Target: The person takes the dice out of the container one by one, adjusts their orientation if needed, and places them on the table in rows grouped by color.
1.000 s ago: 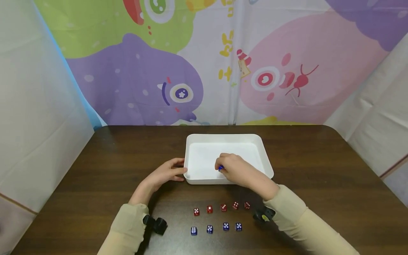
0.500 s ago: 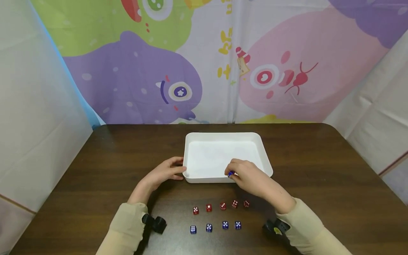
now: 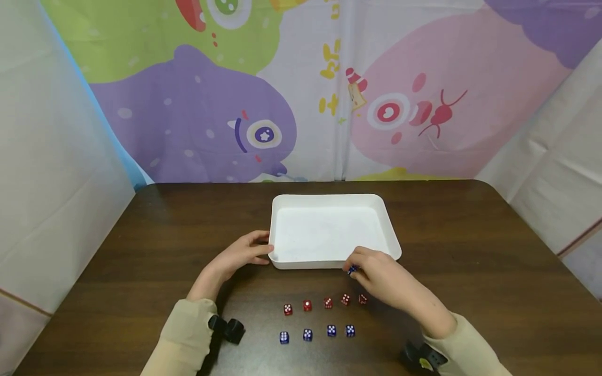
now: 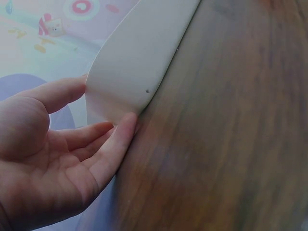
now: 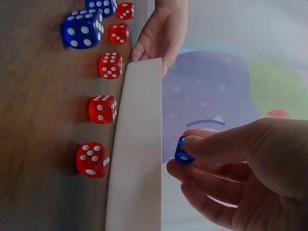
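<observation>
In the head view, my right hand (image 3: 382, 275) is just past the front right rim of a white tray (image 3: 310, 265). Thumb and index finger pinch a blue die (image 5: 183, 150), seen close up in the right wrist view. My left hand (image 3: 236, 256) touches the tray's left side near its front corner. In the left wrist view, its extended fingers (image 4: 108, 151) rest against the tray's outer wall, with the thumb at the rim. A row of several red dice (image 3: 327, 303) lies in front of the tray. Nearer to me is a row of several blue dice (image 3: 331, 330).
Everything stands on a dark brown wooden table (image 3: 117, 292). Behind it hangs a cartoon-print curtain (image 3: 324, 151), with pale cloth at both sides. Black wrist cameras (image 3: 233, 331) are strapped near both sleeves.
My right hand has drawn back from over the tray, toward me and to the right, with the blue die pinched in it. The left hand has stayed at the tray's side.
</observation>
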`<state>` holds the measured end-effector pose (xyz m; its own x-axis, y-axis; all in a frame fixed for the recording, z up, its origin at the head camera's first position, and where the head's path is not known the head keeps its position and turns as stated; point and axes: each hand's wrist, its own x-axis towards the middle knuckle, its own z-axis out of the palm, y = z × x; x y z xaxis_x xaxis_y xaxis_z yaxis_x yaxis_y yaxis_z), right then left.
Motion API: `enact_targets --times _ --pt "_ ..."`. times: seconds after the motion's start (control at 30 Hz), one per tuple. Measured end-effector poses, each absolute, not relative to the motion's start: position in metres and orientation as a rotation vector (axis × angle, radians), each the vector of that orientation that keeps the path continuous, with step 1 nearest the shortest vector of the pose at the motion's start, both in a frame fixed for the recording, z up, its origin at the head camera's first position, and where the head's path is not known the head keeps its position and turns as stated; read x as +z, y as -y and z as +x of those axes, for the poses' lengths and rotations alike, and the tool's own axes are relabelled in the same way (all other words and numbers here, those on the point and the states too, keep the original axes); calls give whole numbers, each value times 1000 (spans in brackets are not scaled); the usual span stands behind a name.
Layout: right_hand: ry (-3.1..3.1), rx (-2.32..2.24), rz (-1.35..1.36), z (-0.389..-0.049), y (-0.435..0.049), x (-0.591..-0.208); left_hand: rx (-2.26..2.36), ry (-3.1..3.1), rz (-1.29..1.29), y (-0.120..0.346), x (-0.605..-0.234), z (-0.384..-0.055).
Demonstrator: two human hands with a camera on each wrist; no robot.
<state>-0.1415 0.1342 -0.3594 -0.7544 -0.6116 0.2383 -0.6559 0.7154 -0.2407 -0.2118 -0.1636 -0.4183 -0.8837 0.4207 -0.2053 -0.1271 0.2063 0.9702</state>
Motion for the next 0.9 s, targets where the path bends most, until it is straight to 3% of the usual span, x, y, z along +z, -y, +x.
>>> enact_targets --times 0.67,0.9 --pt "2883 550 1078 -122 -146 -369 1692 -2072 242 157 -396 -200" --pt "2894 589 1129 -115 -146 -373 1723 -2059 252 162 -418 -212"
